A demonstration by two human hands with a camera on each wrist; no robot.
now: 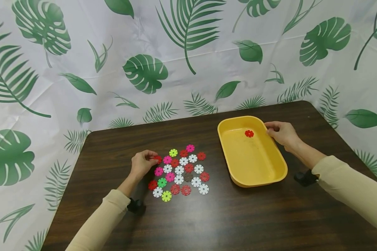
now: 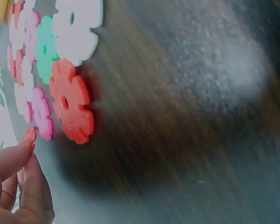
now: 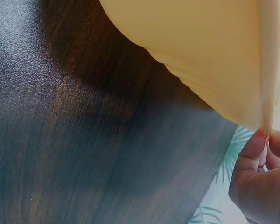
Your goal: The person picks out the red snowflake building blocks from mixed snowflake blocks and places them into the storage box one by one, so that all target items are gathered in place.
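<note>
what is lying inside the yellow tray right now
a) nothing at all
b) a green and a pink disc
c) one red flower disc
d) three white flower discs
c: the head view shows a single red flower disc on the floor of the yellow tray, near its far end, with nothing else inside.

Yellow tray (image 1: 279, 164) holding one red disc (image 1: 249, 133); red, white, pink, green and lime discs (image 1: 179, 170) on dark wood-grain worktop (image 1: 238, 216); white backdrop (image 1: 81, 52) with green leaves.

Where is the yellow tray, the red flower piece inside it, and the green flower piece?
yellow tray (image 1: 279, 164): head view, its right rim.
red flower piece (image 1: 249, 133): head view, its middle, inside the tray.
green flower piece (image 1: 162, 182): head view, its middle.
</note>
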